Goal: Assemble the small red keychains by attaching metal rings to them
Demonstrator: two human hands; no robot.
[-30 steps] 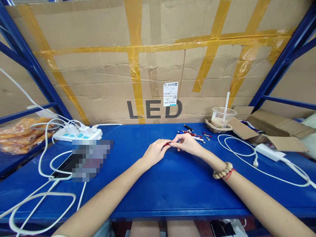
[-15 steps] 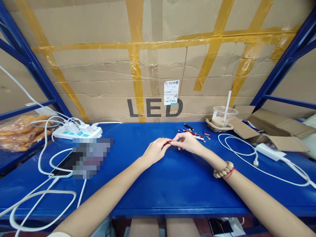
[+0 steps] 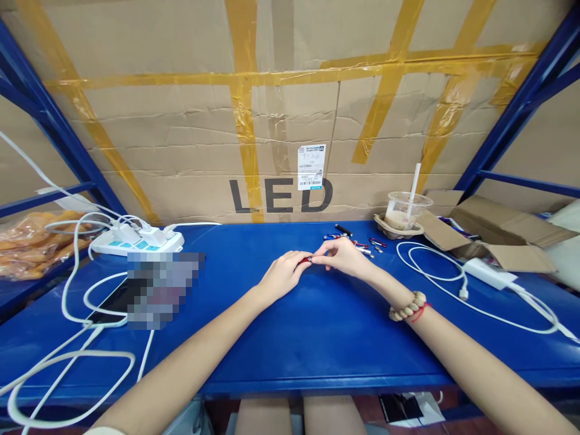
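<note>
Over the middle of the blue tabletop (image 3: 272,353), my left hand (image 3: 283,275) grips a small red tube (image 3: 305,260) between thumb and fingers. Most of the tube is hidden by those fingers. At its right end, which looks dark and silvery, my right hand (image 3: 342,257) pinches with thumb and forefinger; the exact part there is too small to make out. The two hands nearly meet at the tube. Just behind my right hand lies a loose group of small red, blue, black and silvery tubes and clips (image 3: 365,246), partly covered by it.
A cup with a straw (image 3: 403,211) stands in a cardboard holder at back right, near an open carton (image 3: 498,232) and a white cable with adapter (image 3: 487,275). Leftward are a power strip (image 3: 136,241), looped cables and a phone (image 3: 111,308). A large taped carton (image 3: 190,151) walls the back.
The view has shifted slightly. Both hands keep hold of the red tube, and the right fingers sit a little differently at its end.
</note>
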